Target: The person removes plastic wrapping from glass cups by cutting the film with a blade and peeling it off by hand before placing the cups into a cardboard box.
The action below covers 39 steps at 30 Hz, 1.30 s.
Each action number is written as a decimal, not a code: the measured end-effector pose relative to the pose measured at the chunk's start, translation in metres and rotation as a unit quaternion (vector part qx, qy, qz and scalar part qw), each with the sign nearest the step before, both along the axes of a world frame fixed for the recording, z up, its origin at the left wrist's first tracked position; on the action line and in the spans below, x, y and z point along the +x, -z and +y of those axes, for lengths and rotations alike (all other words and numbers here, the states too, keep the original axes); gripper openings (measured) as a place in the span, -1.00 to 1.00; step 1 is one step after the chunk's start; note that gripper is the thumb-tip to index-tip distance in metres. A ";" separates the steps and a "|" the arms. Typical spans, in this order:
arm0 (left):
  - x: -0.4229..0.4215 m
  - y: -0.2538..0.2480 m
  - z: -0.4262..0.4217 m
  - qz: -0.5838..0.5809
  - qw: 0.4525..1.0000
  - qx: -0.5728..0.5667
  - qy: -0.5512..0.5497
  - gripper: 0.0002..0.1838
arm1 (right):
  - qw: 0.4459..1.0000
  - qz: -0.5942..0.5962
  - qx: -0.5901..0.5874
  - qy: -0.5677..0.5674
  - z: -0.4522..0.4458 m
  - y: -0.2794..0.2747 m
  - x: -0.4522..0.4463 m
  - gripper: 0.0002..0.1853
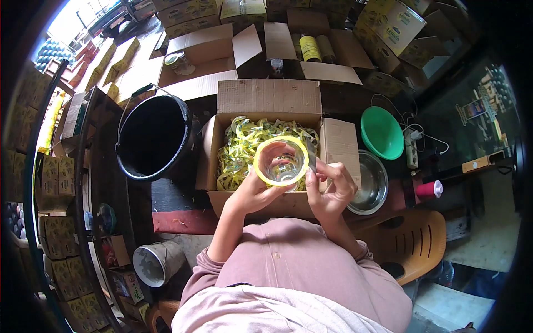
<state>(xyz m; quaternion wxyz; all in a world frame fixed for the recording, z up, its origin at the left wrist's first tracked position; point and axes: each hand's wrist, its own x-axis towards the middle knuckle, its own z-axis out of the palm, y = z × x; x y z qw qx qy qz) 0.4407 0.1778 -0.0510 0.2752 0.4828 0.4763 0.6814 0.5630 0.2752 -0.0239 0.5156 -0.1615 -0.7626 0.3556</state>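
Note:
A clear jar (283, 169) with a bright yellow band around its rim is held over an open cardboard box, its mouth facing up toward me. My left hand (252, 191) is wrapped around the jar's left side and underside, and its fingers show through the clear wall. At the jar's right edge, my right hand (333, 188) pinches with thumb and index finger at a thin, greyish see-through strip (311, 151). Whether the strip is stuck to the jar is unclear. Beneath both hands, the cardboard box (269, 95) is full of crumpled yellow-and-clear plastic bands (240, 150).
A black bucket (150, 136) stands left of the box. To the right are a green basin (382, 132), a metal bowl (375, 186), a power strip (411, 150) and a pink thread spool (427, 190). Open cartons (200, 47) line the back. An orange chair (413, 244) sits at right.

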 end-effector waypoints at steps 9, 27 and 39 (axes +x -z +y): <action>-0.005 0.000 -0.004 0.048 0.997 -0.053 0.017 -0.30 | 0.997 -0.003 0.071 0.025 0.003 0.000 -0.004 -0.71; -0.001 -0.003 -0.004 0.052 0.997 -0.041 0.047 -0.31 | 0.999 -0.019 0.032 0.005 0.009 0.002 0.003 -0.72; -0.002 -0.002 -0.006 -0.039 0.998 -0.025 0.042 -0.20 | 1.000 0.015 -0.001 -0.007 0.003 0.005 0.004 -0.75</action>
